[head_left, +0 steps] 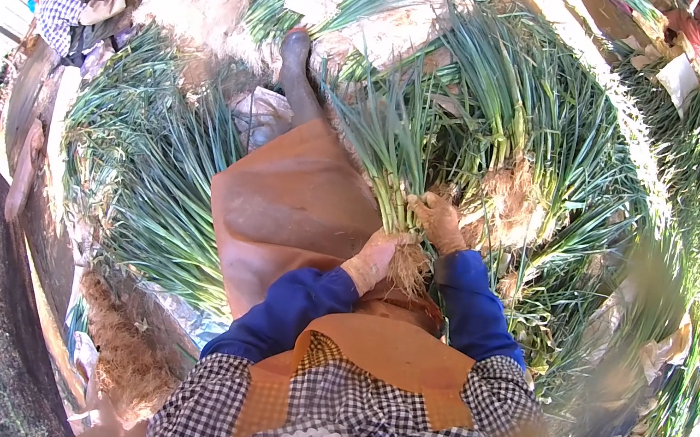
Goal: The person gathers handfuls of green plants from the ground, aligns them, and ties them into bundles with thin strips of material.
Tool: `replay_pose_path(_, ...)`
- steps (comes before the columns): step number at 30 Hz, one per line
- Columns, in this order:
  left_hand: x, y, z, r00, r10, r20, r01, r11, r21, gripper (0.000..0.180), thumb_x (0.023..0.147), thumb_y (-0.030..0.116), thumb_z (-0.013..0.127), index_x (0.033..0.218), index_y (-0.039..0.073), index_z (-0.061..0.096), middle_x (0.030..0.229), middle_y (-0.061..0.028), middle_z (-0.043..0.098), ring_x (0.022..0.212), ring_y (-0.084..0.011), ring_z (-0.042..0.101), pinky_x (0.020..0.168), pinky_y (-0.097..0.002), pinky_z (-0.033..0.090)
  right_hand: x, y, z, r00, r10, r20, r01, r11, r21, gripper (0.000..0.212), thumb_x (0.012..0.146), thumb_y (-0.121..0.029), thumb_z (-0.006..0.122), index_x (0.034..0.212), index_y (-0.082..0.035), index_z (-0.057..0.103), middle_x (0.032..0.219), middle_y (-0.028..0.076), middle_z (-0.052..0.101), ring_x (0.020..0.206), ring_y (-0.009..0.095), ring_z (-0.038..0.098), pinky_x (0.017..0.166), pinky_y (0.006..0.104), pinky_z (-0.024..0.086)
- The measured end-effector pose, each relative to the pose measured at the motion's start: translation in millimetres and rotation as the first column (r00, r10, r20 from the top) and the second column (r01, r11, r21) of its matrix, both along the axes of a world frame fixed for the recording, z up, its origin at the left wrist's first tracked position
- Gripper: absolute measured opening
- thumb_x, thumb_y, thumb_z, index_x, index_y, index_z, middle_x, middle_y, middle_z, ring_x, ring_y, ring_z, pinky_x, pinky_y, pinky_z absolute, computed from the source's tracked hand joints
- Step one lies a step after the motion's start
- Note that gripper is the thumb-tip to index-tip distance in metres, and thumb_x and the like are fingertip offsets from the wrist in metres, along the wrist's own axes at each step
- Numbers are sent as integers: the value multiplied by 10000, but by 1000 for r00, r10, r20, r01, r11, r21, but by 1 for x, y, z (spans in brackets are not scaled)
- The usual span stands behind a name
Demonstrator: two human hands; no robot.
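A bunch of green onions [393, 198] rises in front of my orange apron, its leaves pointing away from me and its pale roots hanging toward my lap. My left hand [371, 260], in a tan, soil-stained covering, is closed around the lower stalks just above the roots. Higher on the right side of the bunch, my right hand [438, 222] has its fingers closed against the stalks. Beside my right hand lies a heap of more green onions [506, 106] with tangled roots [512, 200] showing.
Another pile of green onions [161, 176] spreads on my left. Heaps of cut-looking pale roots [200, 5] lie ahead, and brown roots [126, 348] at lower left. My boot [300, 79] stretches forward. A person in a checked shirt [63, 13] works at far left. Wooden beams border the piles.
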State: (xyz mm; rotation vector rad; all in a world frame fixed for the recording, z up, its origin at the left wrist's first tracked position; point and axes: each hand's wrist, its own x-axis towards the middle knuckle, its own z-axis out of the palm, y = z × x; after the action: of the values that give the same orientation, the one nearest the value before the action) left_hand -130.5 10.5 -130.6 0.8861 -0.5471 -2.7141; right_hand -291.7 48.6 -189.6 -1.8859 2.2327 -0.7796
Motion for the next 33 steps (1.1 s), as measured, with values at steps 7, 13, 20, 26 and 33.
replay_pose_path(7, 5, -11, -14, 996, -78, 39, 69, 980, 187, 219, 814, 98, 545, 1017, 17, 542, 905, -108, 610, 776, -247, 608, 713, -377, 517, 27, 18, 51, 752, -81, 654, -8, 991, 131, 156, 873, -167, 467, 888, -57, 577, 721, 76, 515, 619, 207, 499, 571, 336, 412)
replay_pose_path(13, -9, -18, -15, 985, 108, 137, -141, 955, 262, 253, 830, 236, 462, 832, 4, 563, 849, -167, 621, 769, -303, 603, 722, -445, 496, 68, 59, 77, 214, -112, 970, 579, 815, -33, 149, 893, -210, 496, 860, -83, 566, 701, 3, 550, 568, 79, 489, 504, 224, 409)
replay_pose_path(20, 18, -37, -23, 961, 118, -251, -49, 964, 262, 190, 846, 183, 497, 906, 11, 553, 831, -118, 608, 752, -252, 603, 693, -429, 518, 23, 173, 76, 990, -74, 120, -36, 692, 721, 371, 895, -354, 403, 870, -60, 630, 785, 124, 604, 757, 249, 583, 715, 337, 468)
replay_pose_path(26, 20, -38, 18, 959, 76, -271, -28, 984, 177, 220, 825, 103, 527, 1015, -8, 521, 822, -73, 571, 751, -172, 569, 666, -328, 521, -13, 110, 32, 914, 206, -349, -6, 868, 497, 163, 851, -126, 437, 991, -91, 513, 845, 93, 605, 663, 215, 620, 522, 283, 511)
replay_pose_path(33, 3, -42, 25, 985, 43, -164, -28, 995, 92, 180, 814, 112, 538, 977, 35, 538, 820, -43, 586, 734, -159, 569, 660, -316, 513, -98, 77, -39, 721, -680, -134, 648, 593, 478, 539, 823, -519, 447, 969, -21, 597, 785, 203, 610, 750, 344, 601, 697, 422, 464)
